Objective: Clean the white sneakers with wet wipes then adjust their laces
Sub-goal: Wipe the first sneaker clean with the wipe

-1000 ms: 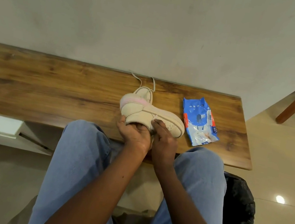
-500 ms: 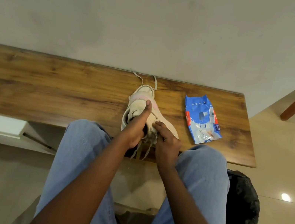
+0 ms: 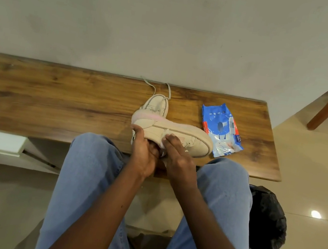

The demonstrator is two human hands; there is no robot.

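while the person sits with both knees in light blue jeans (image 3: pixel 89 177) close to the camera, the two hands meet just beyond them, at the near edge of the long brown wooden counter (image 3: pixel 54 101). the left hand (image 3: pixel 142 155) grips the heel end of a white leather sneaker (image 3: pixel 187 134), with the thumb on its side and the fingers curled under it. the right hand (image 3: pixel 177 155) lies with nearly straight fingers on the side of this sneaker and presses a small white wet wipe (image 3: pixel 163 141) against it; its thumb is hidden. the sneaker is turned on its side, with the sole to the wall and the toe to the right. if it touches the counter, i cannot tell. just beside the toe lies a flat blue pack of wet wipes (image 3: pixel 220 129). behind the held sneaker, a second white sneaker (image 3: pixel 157 106) stands on the counter, its loose laces (image 3: pixel 154 88) reaching to the pale wall (image 3: pixel 174 28). on the floor at the right is a black plastic bin bag (image 3: pixel 265 224).
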